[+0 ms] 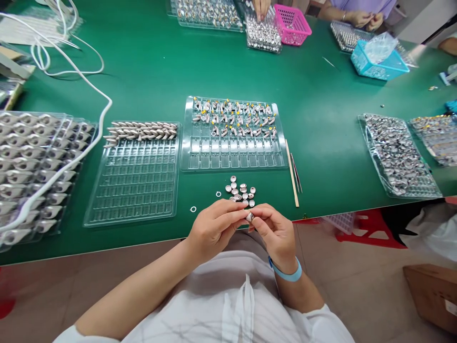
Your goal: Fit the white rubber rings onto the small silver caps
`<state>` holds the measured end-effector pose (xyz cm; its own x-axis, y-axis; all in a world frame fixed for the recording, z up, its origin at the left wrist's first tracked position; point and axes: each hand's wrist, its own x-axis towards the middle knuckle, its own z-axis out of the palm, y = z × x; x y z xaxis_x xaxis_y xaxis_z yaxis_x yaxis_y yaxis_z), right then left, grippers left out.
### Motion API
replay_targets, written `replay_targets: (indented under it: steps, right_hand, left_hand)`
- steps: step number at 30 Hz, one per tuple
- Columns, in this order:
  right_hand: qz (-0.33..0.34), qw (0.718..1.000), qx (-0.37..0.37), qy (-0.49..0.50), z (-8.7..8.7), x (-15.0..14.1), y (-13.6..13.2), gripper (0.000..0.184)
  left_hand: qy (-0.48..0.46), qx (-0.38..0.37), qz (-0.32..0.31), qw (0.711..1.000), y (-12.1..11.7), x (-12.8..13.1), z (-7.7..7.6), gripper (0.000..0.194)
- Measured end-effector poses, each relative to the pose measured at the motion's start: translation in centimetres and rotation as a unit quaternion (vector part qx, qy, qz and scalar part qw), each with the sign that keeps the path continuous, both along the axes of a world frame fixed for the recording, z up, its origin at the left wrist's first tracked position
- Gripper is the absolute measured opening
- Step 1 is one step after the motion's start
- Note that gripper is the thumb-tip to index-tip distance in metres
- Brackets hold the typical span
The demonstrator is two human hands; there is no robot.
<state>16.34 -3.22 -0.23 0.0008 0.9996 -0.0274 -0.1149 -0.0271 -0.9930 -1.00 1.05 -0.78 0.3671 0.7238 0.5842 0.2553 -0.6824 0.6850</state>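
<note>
My left hand (213, 226) and my right hand (276, 232) meet at the table's front edge. Between their fingertips they pinch a small, rounded, silvery-white part (249, 217), partly hidden by the fingers. Just beyond the hands lies a loose group of small round metal caps (244, 189). Two thin white rings, a nearer ring (193, 209) and a farther ring (218, 194), rest to their left. Behind the caps, a clear plastic tray (185, 159) carries rows of small curved parts with yellow bits (233, 118). A wooden stick (292, 174) and metal tweezers (296, 172) lie to the right.
Left are a clear tray with pointed metal pieces (143, 129), stacked trays of larger pieces (28, 152) and a white cable (103, 114). A full tray (396, 152) sits right. Across the green table (135, 62) are a pink basket (298, 35), a blue basket (378, 69) and co-workers' hands.
</note>
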Motion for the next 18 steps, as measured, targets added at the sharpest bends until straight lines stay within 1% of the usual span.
replay_targets:
  steps: [7, 11, 18]
  right_hand:
    - [0.0, 1.0, -0.008, -0.005, 0.1, 0.1, 0.0, 0.013]
    - [0.011, 1.0, -0.015, 0.02, -0.2, 0.1, 0.0, 0.013]
    - [0.019, 0.997, -0.049, 0.061, -0.9, 0.2, 0.1, 0.014]
  left_hand:
    - [-0.011, 0.009, -0.03, 0.999, -0.1, 0.2, 0.4, 0.032]
    - [-0.016, 0.014, -0.038, 0.999, 0.0, 0.0, 0.5, 0.037]
    - [-0.003, 0.022, -0.043, 0.999, 0.0, -0.2, 0.6, 0.035]
